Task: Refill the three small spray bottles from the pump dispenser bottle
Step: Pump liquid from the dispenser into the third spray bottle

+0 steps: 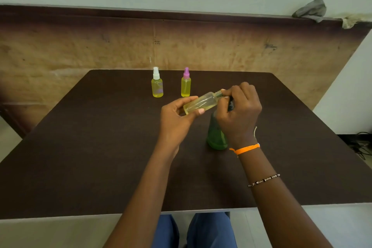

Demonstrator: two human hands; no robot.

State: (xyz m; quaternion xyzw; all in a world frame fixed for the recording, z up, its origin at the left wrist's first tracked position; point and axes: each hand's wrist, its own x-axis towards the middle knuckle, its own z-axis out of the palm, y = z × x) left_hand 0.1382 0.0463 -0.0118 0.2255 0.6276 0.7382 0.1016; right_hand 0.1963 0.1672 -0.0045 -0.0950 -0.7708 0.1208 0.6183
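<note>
My left hand (177, 115) grips a small clear bottle (201, 102) with a little yellowish liquid, tilted almost flat, its threaded neck pointing right. My right hand (239, 110) is curled at that neck, fingers and thumb pinching something there; a dark part shows in the palm, and what it is I cannot tell. Under my right hand stands the green pump dispenser bottle (216, 137), its top hidden. Two small spray bottles full of yellow liquid stand upright at the far side of the dark table (100, 147): one with a white sprayer (157, 84), one with a pink sprayer (185, 84).
The table's far edge meets a brown board leaning against the wall. A grey rag (311, 10) lies on the ledge at the top right. Cables (360, 147) lie on the floor to the right. My knees in blue trousers show below the near edge.
</note>
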